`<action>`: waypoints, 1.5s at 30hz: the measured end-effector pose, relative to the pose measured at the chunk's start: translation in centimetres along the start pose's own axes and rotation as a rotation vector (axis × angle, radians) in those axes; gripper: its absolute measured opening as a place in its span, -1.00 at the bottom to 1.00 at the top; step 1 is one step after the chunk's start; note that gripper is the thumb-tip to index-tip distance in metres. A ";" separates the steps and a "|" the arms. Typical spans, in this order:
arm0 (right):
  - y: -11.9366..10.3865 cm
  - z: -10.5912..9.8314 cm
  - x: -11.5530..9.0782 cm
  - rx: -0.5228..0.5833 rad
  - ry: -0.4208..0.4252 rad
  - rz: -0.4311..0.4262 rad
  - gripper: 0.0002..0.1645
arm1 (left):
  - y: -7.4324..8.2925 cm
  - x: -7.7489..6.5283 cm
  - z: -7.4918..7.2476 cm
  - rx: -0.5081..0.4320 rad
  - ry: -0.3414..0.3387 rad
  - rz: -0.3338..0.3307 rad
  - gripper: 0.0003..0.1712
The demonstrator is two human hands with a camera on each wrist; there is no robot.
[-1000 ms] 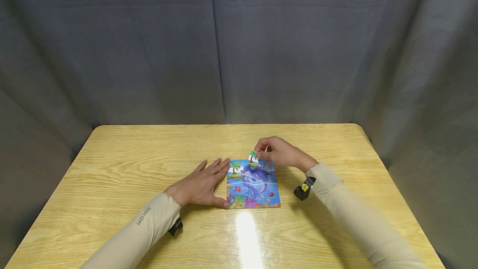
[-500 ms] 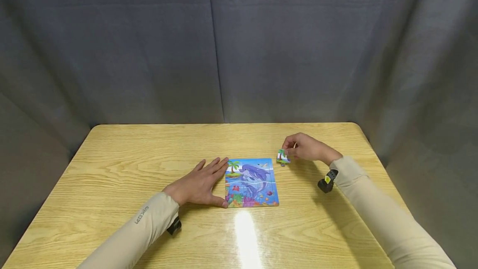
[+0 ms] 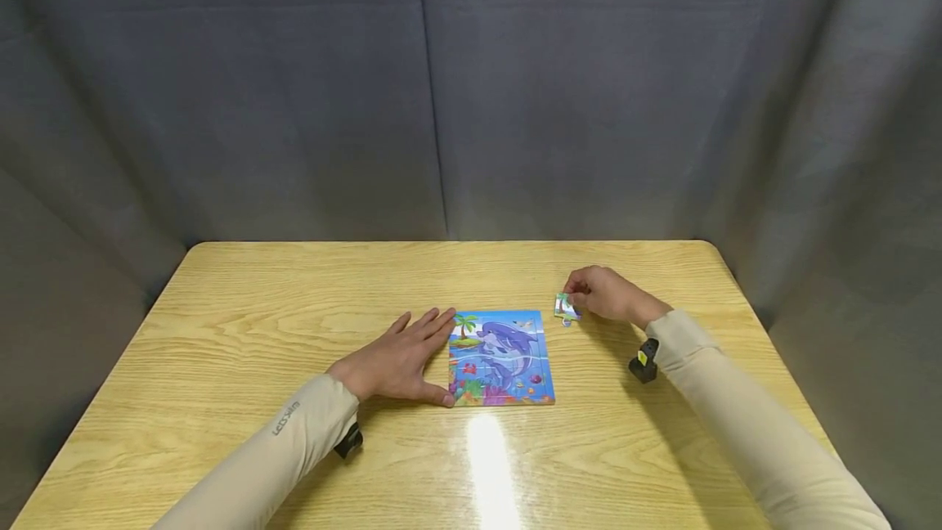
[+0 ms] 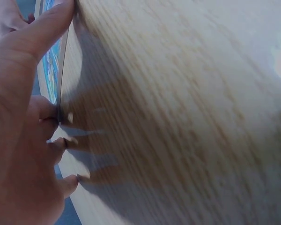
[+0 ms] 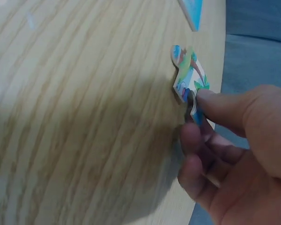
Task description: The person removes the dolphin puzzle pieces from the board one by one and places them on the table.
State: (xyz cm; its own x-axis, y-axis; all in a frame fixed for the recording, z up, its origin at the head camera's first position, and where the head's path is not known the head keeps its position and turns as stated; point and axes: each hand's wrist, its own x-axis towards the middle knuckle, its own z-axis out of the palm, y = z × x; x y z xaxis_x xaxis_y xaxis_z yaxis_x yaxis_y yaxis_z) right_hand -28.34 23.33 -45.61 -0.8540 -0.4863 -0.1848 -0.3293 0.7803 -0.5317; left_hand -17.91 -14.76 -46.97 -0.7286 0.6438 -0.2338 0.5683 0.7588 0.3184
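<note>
A square jigsaw puzzle (image 3: 504,360) with a dolphin, a palm tree and coral lies at the middle of the table. My left hand (image 3: 397,360) rests with spread fingers along its left side, the thumb at the lower left corner and a fingertip at the upper left one. To the right of the puzzle, my right hand (image 3: 607,298) pinches a puzzle piece (image 5: 188,77) by one edge between thumb and fingers. Palm leaves, a trunk and a blue knob show on this piece, which is held tilted close over the table.
The light wooden table (image 3: 257,309) has rounded far corners. Behind it and at both sides hang grey curtains (image 3: 294,105). A bright glare strip lies on the tabletop in front of the puzzle.
The right hand has carried the piece from over the puzzle's top edge to the right, and the piece's tilt has shifted slightly. The left hand stays at the puzzle's left side.
</note>
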 end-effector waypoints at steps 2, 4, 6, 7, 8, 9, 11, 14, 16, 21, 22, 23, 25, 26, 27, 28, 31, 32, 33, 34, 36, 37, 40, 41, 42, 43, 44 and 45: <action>0.0 0.1 0.0 -0.022 0.030 0.002 -0.87 | 0.0 0.0 0.0 0.002 -0.002 -0.003 0.35; 0.0 0.3 -0.1 -0.046 0.064 0.001 -0.89 | 0.0 0.0 0.0 0.000 -0.003 -0.002 0.35; -0.1 0.5 0.0 -0.055 0.089 -0.004 -0.89 | -0.1 -0.1 0.1 -0.001 -0.004 -0.001 0.35; -0.2 0.6 0.0 -0.047 0.093 -0.006 -0.90 | -0.1 -0.1 0.1 -0.003 -0.004 -0.001 0.35; -0.4 0.7 0.0 -0.040 0.095 -0.016 -0.90 | -0.1 -0.2 0.1 -0.004 -0.004 -0.001 0.35; -0.6 0.8 0.0 -0.033 0.093 -0.025 -0.89 | -0.1 -0.2 0.1 -0.005 -0.004 -0.002 0.35; -1.2 1.0 0.0 -0.019 0.082 -0.042 -0.89 | -0.1 -0.2 0.1 -0.007 -0.004 -0.003 0.35; -2.5 1.5 -0.1 -0.017 0.058 -0.064 -0.87 | -0.1 -0.3 0.1 -0.010 -0.004 -0.003 0.35; -3.5 1.9 -0.1 -0.032 0.043 -0.084 -0.86 | -0.1 -0.3 0.1 -0.013 -0.005 -0.003 0.35; -5.6 3.0 0.0 -0.071 0.004 -0.144 -0.81 | -0.1 -0.2 0.2 -0.013 -0.005 0.000 0.35; -5.9 3.2 0.1 -0.080 -0.002 -0.154 -0.81 | -0.1 -0.2 0.2 -0.014 -0.005 0.000 0.35; -6.2 3.4 0.1 -0.087 -0.009 -0.163 -0.80 | -0.1 -0.2 0.2 -0.014 -0.006 0.000 0.35; -6.7 3.7 0.2 -0.106 -0.018 -0.180 -0.79 | -0.1 -0.1 0.2 -0.017 -0.006 -0.003 0.35; -6.9 3.9 0.3 -0.115 -0.022 -0.184 -0.79 | -0.1 -0.1 0.2 -0.019 -0.006 -0.003 0.35; -7.0 4.1 0.3 -0.120 -0.026 -0.190 -0.79 | -0.1 -0.1 0.2 -0.020 -0.006 -0.002 0.35; -7.1 4.3 0.4 -0.123 -0.029 -0.199 -0.79 | -0.1 -0.1 0.2 -0.022 -0.006 -0.002 0.35; -7.4 4.7 0.4 -0.135 -0.030 -0.224 -0.79 | -0.1 0.0 0.3 -0.024 -0.007 0.001 0.35; -7.4 4.8 0.4 -0.138 -0.029 -0.228 -0.79 | -0.1 0.0 0.3 -0.024 -0.007 0.003 0.35; -7.5 4.8 0.4 -0.140 -0.027 -0.232 -0.79 | 0.0 0.0 0.3 -0.026 -0.008 0.003 0.35; -7.6 4.9 0.5 -0.144 -0.026 -0.234 -0.79 | 0.0 0.0 0.3 -0.026 -0.008 0.003 0.35; -7.9 5.0 0.5 -0.156 -0.029 -0.229 -0.77 | 0.0 -0.1 0.2 -0.025 -0.010 0.003 0.35; -8.0 5.0 0.5 -0.160 -0.034 -0.222 -0.76 | 0.0 -0.1 0.2 -0.025 -0.010 0.002 0.36; -8.6 5.0 0.4 -0.195 -0.049 -0.206 -0.71 | 0.1 -0.2 0.1 -0.024 -0.009 0.001 0.36; -8.7 5.0 0.3 -0.206 -0.057 -0.198 -0.69 | 0.1 -0.2 0.1 -0.024 -0.009 0.001 0.36; -8.9 5.0 0.3 -0.216 -0.063 -0.193 -0.66 | 0.1 -0.2 0.0 -0.026 -0.008 0.002 0.36; -9.1 5.0 0.3 -0.222 -0.067 -0.188 -0.64 | 0.1 -0.2 0.0 -0.027 -0.008 0.001 0.35; -9.2 5.0 0.2 -0.229 -0.069 -0.186 -0.61 | 0.1 -0.2 0.0 -0.028 -0.008 0.001 0.35; -9.3 5.0 0.2 -0.230 -0.072 -0.183 -0.59 | 0.1 -0.2 0.0 -0.029 -0.007 0.000 0.36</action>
State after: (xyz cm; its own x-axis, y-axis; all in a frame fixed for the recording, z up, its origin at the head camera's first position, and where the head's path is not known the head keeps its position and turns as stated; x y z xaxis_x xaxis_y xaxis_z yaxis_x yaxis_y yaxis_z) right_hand -23.43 13.99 -44.87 -0.7438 -0.6475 -0.1655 -0.5651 0.7416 -0.3615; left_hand -17.75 -14.83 -46.90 -0.7258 0.6448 -0.2399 0.5569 0.7554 0.3454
